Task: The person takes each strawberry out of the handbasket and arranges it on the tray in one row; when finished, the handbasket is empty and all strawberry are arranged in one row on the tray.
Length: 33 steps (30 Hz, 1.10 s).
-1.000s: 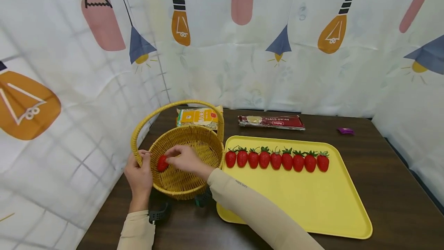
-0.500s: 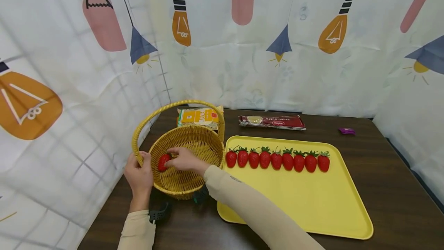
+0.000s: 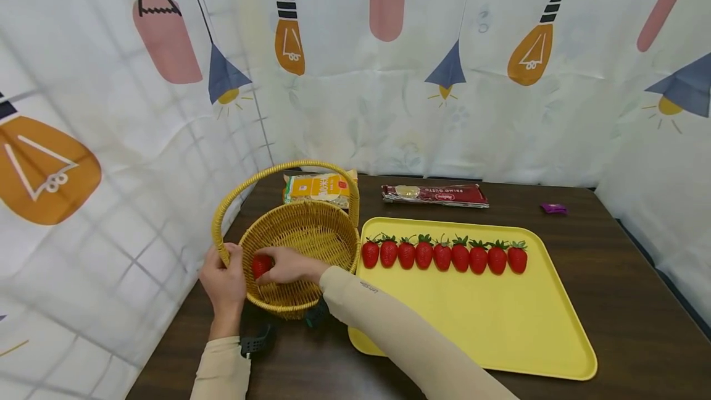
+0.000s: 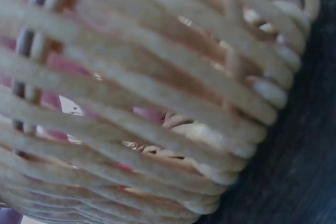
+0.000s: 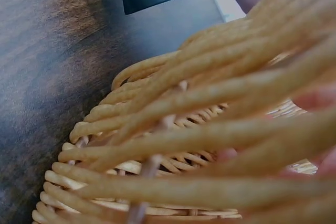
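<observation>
In the head view a yellow wicker basket [image 3: 316, 227] with a tall arched handle stands on the left of the table. My left hand [image 3: 224, 276] grips it at the foot of the handle and the rim on the left side. My right hand [image 3: 289, 264] reaches down inside, thumb and forefinger around a red strawberry [image 3: 260, 266] near the basket's left wall. Both wrist views are mostly filled by the basket's weave [image 4: 157, 87], and in the right wrist view parts of the right hand's fingers [image 5: 317, 98] show through the gaps.
To the right, a yellow tray [image 3: 478, 326] bears a row of several strawberries [image 3: 424, 255] with green leaves. Behind lie an orange-and-white food packet [image 3: 319, 187], a dark red packet [image 3: 436, 195] and a small purple wrapper [image 3: 553, 208]. Patterned curtains [image 3: 355, 110] enclose the table.
My right hand has moved slightly left and lower in the basket, its fingers now spread further around the strawberry. The left hand keeps its place on the basket.
</observation>
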{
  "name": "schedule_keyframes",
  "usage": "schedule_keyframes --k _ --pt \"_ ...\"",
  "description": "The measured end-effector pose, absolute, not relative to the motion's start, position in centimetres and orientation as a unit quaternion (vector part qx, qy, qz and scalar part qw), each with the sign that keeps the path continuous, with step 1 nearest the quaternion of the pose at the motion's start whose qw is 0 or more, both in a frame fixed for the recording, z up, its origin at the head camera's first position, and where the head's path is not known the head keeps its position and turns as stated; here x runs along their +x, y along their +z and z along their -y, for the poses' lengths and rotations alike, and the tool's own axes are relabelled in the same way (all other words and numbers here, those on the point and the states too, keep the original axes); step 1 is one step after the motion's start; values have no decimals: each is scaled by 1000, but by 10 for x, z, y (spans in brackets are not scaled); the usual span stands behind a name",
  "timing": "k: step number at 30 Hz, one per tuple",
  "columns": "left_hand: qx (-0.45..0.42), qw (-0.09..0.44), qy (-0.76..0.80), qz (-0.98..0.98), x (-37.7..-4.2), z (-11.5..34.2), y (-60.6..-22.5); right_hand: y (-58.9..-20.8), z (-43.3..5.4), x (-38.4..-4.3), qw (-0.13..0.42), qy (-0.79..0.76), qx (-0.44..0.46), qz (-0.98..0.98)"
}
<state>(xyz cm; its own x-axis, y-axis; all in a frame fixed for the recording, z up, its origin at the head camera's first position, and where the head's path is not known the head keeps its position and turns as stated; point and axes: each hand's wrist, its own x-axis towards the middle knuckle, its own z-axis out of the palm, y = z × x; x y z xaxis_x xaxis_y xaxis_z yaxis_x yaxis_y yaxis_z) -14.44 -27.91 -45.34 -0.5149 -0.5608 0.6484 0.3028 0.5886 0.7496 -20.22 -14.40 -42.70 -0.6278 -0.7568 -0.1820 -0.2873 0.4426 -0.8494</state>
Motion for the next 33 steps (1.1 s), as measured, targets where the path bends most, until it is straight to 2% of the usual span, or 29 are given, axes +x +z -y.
schedule_keyframes --k 10,19,26,33 --pt "84 489 -452 741 -146 278 -456 -430 144 -201 298 -380 -363 -797" --pt "84 491 -451 741 -145 278 -457 -431 139 -196 363 -411 -354 -758" --pt "81 491 -447 743 -144 277 -458 -423 131 -193 341 -395 -355 -776" --pt "81 489 -451 742 -145 278 -457 -413 112 -197 307 -474 -300 -769"
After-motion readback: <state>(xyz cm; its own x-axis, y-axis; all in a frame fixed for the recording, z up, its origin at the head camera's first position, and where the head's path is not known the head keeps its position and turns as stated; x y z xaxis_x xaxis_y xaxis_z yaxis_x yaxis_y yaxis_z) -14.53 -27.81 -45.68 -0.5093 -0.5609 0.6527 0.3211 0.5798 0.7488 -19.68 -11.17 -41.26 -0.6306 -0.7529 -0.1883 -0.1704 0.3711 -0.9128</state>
